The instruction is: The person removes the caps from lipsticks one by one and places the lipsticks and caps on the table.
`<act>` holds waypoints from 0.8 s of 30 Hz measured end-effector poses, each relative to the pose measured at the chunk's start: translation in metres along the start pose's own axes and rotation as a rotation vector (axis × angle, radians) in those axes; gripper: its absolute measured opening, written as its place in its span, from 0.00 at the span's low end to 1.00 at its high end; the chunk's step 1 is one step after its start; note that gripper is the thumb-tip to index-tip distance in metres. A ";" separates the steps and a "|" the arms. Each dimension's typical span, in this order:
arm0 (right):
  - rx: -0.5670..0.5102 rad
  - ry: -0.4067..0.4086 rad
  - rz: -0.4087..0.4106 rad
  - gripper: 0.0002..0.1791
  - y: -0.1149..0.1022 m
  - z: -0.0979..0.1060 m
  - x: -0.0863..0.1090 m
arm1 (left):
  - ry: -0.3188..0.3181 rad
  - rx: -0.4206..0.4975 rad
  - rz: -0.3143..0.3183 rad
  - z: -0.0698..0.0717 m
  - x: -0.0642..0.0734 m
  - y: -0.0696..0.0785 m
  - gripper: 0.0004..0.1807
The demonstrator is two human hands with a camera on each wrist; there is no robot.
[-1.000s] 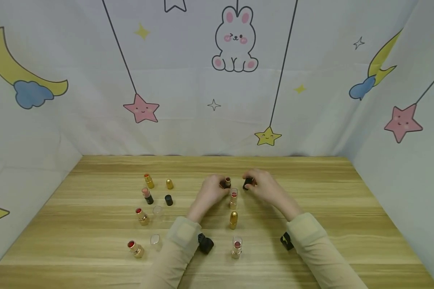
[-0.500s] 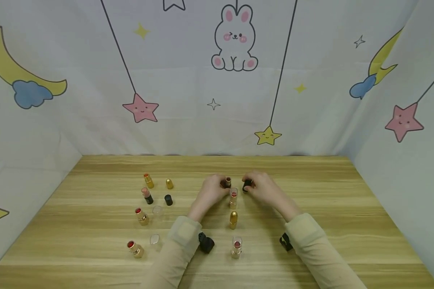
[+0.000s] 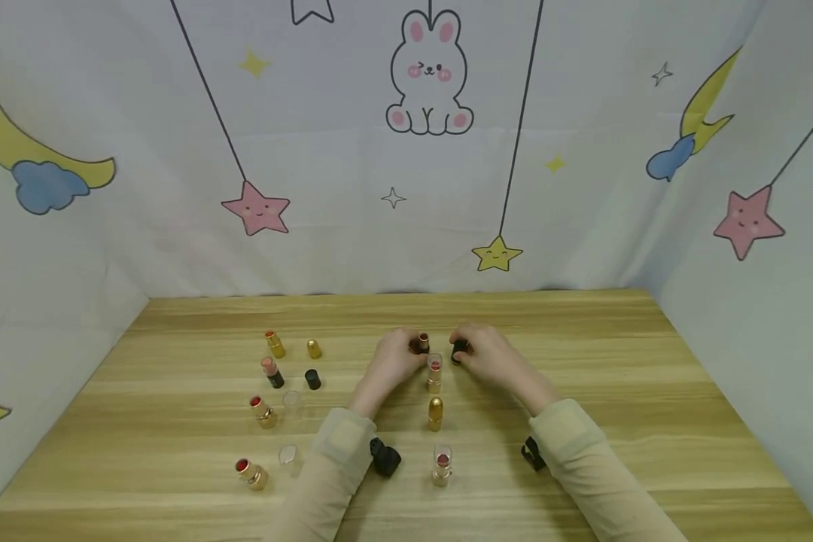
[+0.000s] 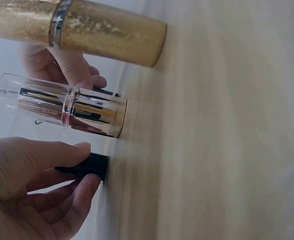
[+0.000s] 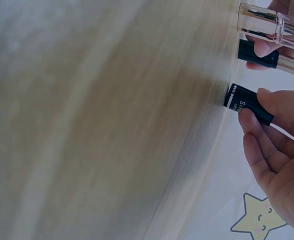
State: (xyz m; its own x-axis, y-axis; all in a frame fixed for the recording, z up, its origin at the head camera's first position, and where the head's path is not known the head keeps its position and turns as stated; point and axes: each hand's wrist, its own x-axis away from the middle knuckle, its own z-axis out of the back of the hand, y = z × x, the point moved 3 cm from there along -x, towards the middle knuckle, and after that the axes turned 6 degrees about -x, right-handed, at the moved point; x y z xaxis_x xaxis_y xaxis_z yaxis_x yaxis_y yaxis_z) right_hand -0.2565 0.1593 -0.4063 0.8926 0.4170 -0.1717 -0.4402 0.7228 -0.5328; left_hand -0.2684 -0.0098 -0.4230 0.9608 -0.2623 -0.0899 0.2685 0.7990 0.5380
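Note:
My left hand (image 3: 394, 360) pinches an uncapped lipstick (image 5: 267, 56) with a black base and a gold-coloured collar, near the table's back. To its right, my right hand (image 3: 489, 354) holds a black lipstick cap (image 5: 249, 103) with white lettering between thumb and fingers. The cap is slightly tilted, its lower end at or very near the tabletop, apart from the lipstick. In front of the hands stands a clear-capped lipstick (image 3: 435, 375), then a closed gold lipstick (image 3: 436, 414). Nearer still is another clear-capped lipstick (image 3: 442, 467).
At the left stand several uncapped lipsticks, including a gold one (image 3: 275, 345) and a pink one (image 3: 272, 372). Beside them are a gold cap (image 3: 314, 348), a black cap (image 3: 313, 379) and two clear caps. Black wrist devices (image 3: 385, 458) sit by both sleeves. A printed curtain (image 3: 339, 256) borders the wooden table (image 3: 583, 339).
My right hand has come slightly left and lower with the black cap, which now stands nearer the tabletop. The left hand keeps its hold on the lipstick. The head view has shifted a little.

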 end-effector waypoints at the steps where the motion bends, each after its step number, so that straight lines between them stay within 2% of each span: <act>1: 0.000 -0.003 0.002 0.12 0.000 -0.001 0.000 | 0.001 0.002 0.003 0.000 0.000 -0.001 0.07; 24: 0.000 -0.014 0.009 0.11 -0.001 -0.006 -0.003 | 0.012 -0.021 0.002 0.001 0.002 -0.001 0.06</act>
State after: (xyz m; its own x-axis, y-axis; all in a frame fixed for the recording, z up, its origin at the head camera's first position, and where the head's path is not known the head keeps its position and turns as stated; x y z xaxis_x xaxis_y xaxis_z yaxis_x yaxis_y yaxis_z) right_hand -0.2581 0.1545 -0.4099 0.8869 0.4313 -0.1653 -0.4485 0.7190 -0.5309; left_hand -0.2664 -0.0114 -0.4226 0.9620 -0.2546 -0.0988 0.2680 0.8110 0.5201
